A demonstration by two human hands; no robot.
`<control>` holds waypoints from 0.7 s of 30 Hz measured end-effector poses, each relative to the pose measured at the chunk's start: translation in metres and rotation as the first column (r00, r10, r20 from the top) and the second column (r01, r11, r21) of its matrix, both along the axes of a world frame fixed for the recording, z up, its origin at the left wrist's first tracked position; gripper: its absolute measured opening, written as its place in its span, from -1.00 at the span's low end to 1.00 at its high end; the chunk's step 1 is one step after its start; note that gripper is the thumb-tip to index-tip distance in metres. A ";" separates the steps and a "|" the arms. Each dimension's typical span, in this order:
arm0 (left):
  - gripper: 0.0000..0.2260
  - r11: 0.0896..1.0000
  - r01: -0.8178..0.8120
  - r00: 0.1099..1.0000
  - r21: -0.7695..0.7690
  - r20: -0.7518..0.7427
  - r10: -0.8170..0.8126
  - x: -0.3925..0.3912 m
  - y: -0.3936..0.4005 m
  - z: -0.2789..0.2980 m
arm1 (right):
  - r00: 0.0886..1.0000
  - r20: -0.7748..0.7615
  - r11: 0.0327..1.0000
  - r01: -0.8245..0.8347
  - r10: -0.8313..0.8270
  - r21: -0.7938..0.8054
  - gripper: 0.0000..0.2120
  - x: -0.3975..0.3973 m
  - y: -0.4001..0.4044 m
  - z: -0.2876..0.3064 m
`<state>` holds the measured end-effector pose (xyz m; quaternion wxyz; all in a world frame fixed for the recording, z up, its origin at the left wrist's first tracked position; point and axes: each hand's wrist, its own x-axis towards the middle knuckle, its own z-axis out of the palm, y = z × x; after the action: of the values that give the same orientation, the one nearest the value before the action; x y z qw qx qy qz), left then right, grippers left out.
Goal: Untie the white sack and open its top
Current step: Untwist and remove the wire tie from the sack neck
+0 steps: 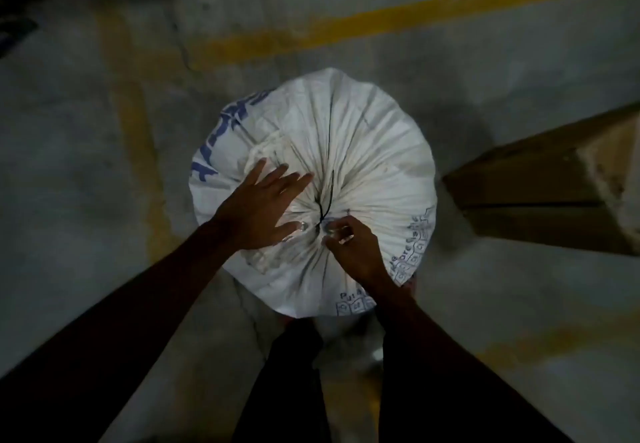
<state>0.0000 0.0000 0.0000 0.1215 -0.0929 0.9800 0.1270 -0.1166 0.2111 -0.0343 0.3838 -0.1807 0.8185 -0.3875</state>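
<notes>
A full white sack (363, 145) with blue print stands upright on the concrete floor, seen from above. Its top is gathered into tight pleats that meet at a dark tie (323, 207) near the middle. My left hand (263, 207) lies flat on the pleats left of the tie, fingers spread, thumb tip close to the knot. My right hand (353, 245) is just right of the knot, with fingertips pinched at the gathered fabric beside the tie. Whether it holds the string or only cloth I cannot tell.
A brown cardboard box (540, 183) lies on the floor to the right of the sack. Yellow painted lines (346, 30) cross the grey concrete. My legs (287, 373) stand just below the sack. Dark objects sit at the top left corner.
</notes>
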 end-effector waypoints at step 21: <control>-0.56 0.936 -0.022 0.999 0.352 -0.034 0.036 -0.018 -0.029 -0.088 | 0.932 0.229 0.932 0.322 -0.282 -0.164 -0.77 0.027 -0.030 -0.071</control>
<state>-0.0179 -0.0291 -0.0883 0.1146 -0.0814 0.9423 0.3037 -0.0898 0.1813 -0.1051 0.3801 -0.0492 0.7507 -0.5381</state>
